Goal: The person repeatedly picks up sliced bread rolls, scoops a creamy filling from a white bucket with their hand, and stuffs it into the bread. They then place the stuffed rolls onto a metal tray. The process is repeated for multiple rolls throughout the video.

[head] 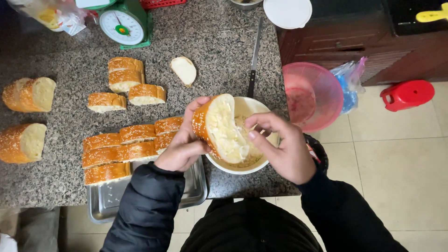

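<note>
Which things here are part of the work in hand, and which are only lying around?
In use: bread slice in left hand; right hand; white bowl of creamy spread; metal tray of slices.

Lying about: scale, knife, pink basin, red container.

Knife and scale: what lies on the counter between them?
In the head view, a single bread slice lies cut face up on the granite between the scale and the knife; the rest is bare counter.

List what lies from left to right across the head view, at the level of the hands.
Seeded loaf end → metal tray of bread slices → left hand → held bread piece → white bowl → right hand → tiled floor.
</note>
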